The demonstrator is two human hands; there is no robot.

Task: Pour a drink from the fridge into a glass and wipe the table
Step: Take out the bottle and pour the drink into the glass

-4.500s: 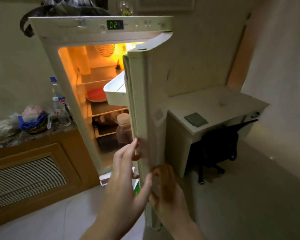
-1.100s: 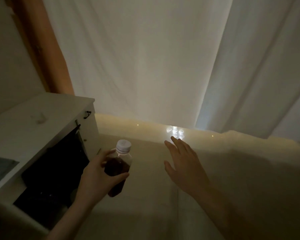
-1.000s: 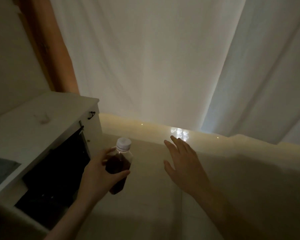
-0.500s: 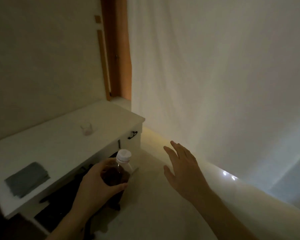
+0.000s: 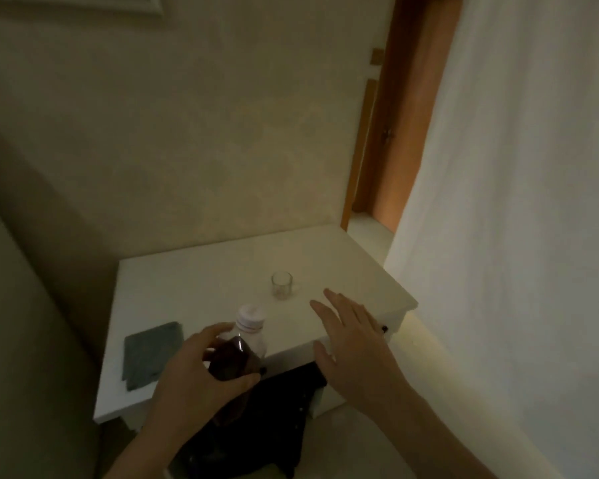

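A grey cloth [image 5: 153, 354] lies unused at the desk's [image 5: 204, 278] left. The left hand [image 5: 194, 378] is clamped on the capped bottle [image 5: 237, 347]. The glass [image 5: 281, 285] stands empty mid-desk; the right hand [image 5: 353, 344] hovers spread, holding nothing. Uncapping, pouring and wiping remain.

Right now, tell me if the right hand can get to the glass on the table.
Probably yes. The right hand is open and empty, hovering over the table's near edge, with only bare tabletop between it and the glass. The left hand holds the bottle off to the side.
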